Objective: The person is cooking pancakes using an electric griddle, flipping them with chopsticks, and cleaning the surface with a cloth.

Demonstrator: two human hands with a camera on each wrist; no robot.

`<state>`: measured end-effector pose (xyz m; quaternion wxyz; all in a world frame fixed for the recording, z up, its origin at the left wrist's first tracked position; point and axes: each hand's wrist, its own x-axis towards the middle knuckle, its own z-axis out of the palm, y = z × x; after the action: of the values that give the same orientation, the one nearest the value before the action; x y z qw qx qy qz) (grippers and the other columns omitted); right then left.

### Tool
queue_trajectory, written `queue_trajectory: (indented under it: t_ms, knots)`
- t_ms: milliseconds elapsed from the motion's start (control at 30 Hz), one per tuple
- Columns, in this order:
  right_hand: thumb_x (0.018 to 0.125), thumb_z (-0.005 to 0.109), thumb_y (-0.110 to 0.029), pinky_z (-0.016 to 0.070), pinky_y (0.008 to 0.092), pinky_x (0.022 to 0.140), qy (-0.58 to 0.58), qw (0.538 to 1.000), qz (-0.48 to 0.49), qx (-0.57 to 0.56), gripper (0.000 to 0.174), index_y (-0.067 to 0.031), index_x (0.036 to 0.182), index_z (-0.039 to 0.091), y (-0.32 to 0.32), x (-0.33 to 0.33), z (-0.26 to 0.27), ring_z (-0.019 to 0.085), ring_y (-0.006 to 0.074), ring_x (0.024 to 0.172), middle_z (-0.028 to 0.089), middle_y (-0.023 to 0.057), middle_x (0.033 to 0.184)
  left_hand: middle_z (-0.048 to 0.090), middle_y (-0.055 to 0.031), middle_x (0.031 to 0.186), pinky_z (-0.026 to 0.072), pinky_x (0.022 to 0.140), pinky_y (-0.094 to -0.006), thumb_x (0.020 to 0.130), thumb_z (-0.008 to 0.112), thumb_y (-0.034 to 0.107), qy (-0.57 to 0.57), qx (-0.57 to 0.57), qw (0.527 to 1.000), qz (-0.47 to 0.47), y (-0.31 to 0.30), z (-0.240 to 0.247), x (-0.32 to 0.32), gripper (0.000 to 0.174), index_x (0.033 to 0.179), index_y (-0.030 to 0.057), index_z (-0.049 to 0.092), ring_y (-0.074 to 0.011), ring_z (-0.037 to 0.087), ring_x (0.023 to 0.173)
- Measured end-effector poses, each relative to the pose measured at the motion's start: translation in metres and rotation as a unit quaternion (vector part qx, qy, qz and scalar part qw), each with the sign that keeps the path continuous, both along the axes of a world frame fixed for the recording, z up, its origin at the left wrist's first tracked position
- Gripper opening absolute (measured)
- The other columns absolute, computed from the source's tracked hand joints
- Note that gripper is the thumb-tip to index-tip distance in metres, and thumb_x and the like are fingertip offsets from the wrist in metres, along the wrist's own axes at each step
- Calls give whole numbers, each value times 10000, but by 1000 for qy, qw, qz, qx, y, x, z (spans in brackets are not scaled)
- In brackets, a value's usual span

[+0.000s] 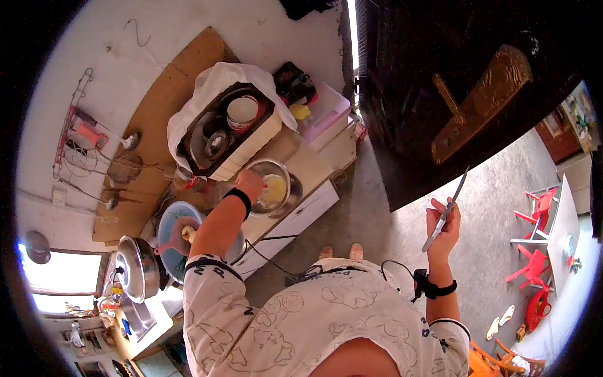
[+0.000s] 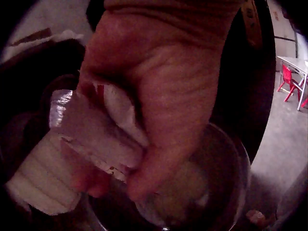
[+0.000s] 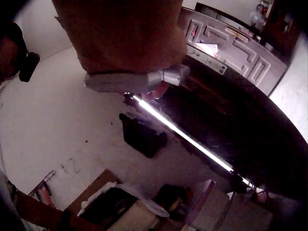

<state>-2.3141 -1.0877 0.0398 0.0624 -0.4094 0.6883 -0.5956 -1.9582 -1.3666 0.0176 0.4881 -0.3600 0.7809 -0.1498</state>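
Stainless-looking metal formed the bowl (image 1: pixel 271 168), which stood on the tabletop (image 1: pixel 315 164) with yellow contents (image 1: pixel 274 191) in its base. Another round metal vessel (image 1: pixel 295 192) showed partly at the bowl's outer side.

The left hand (image 1: pixel 249 184) was positioned at the bowl's rim side. Per the left wrist view, its thumb and fingers pinched a pale packet (image 2: pixel 98 137) above the bowl; the packet's print was too dark to read.

The right hand (image 1: pixel 443 227) was raised well apart from the bowl and gripped a knife (image 1: pixel 459 190). The blade projected beyond the hand, angled upward in the head view, and the grey handle (image 3: pixel 118 82) lay along the palm.

A cream-coloured box (image 1: pixel 251 148), lined with white sheeting (image 1: pixel 210 80), stood just beside the bowl and contained cookware. A light blue basin (image 1: pixel 168 220) was located near the left forearm. Red chairs (image 1: pixel 534 267) stood beyond the dark door (image 1: pixel 408 81).
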Motion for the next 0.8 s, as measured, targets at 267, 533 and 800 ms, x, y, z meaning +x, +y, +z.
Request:
queue_trajectory:
  t_ms: [267,533,800]
  knots:
    - [791,620,-19,460,247,739,-34,999,-7,-3,438,-14,1186,430,8,8,2,581,117,792,627,109,1015,670,-36,769,509,595,-345,772,580,152,70,-35,995,-65,-5,-17,17,122,799,134,697,-212,647,728]
    - [795,615,-21,463,249,744,-46,999,-18,5,439,-8,1190,423,13,21,7,582,121,803,622,119,1016,667,-31,865,487,654,-300,803,574,168,20,0,1000,-16,0,0,7,142,884,130,684,-185,635,821]
    - [795,617,-27,462,247,744,-41,999,-21,21,451,-10,1197,413,16,33,10,577,117,815,620,110,1023,669,-28,885,489,648,-307,818,549,171,48,-12,998,-25,-4,-10,19,152,874,142,688,-186,637,827]
